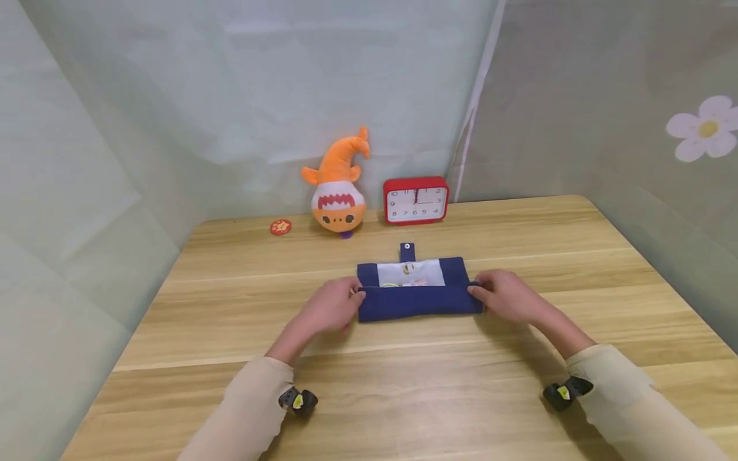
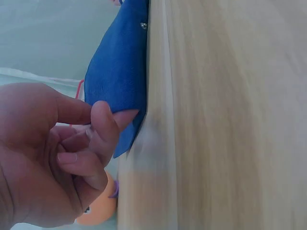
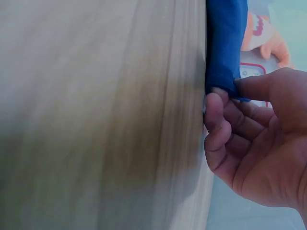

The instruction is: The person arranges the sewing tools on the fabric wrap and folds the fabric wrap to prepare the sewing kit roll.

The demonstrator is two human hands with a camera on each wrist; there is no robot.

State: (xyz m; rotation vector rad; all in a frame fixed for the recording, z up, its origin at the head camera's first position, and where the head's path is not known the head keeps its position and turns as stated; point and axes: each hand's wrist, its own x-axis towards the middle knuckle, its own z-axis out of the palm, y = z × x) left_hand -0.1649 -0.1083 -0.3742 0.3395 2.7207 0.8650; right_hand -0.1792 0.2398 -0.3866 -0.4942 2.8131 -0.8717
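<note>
A navy cloth pouch [image 1: 419, 303] lies across the middle of the table, its near side folded up over a white lining [image 1: 429, 272]. From its far edge a short strap [image 1: 407, 251] with a metal snap sticks out. My left hand [image 1: 337, 303] pinches the left end of the folded edge between thumb and fingers; the left wrist view shows the blue cloth [image 2: 117, 72] at the fingertips. At the opposite end, my right hand [image 1: 507, 296] pinches the other corner, thumb on top in the right wrist view. Small printed items on the lining are partly hidden by the fold.
An orange shark plush [image 1: 337, 186] leans against the wall at the back of the wooden table [image 1: 403, 384]. Right of it stands a red-framed clock [image 1: 416, 202]. A round red disc [image 1: 280, 227] lies left of the plush.
</note>
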